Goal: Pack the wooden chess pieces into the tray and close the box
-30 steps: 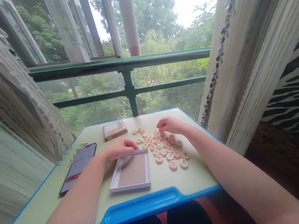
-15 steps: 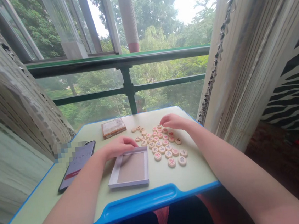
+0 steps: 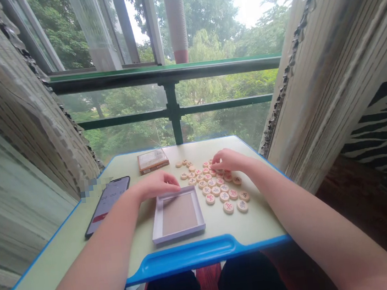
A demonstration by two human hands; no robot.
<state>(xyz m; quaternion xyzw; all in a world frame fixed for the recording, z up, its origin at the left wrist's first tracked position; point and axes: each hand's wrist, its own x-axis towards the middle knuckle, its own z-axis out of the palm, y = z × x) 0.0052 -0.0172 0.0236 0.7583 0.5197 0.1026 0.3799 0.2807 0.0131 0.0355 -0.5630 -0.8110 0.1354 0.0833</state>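
Note:
An open, shallow white box (image 3: 161,231) lies on the pale table, showing a brown bottom. Over its far edge is my left hand (image 3: 156,184), palm down, fingers bent; whether they grip the rim cannot be made out. To the right of the box, several round wooden pieces (image 3: 224,197) with red or dark characters lie spread out. My right hand (image 3: 229,160) reaches over the far right part of these pieces, its fingers curled together at one of them. Some pieces are hidden under that hand.
A flat brown-edged box (image 3: 152,160) lies at the far left of the table (image 3: 257,226). A phone (image 3: 108,204) lies left of my left forearm. A blue tray (image 3: 191,255) forms the near edge. Curtains hang on both sides.
The whole view has shifted a little. My right hand has moved slightly nearer over the pieces, and its fingers have drawn inward. The white box appears slightly turned.

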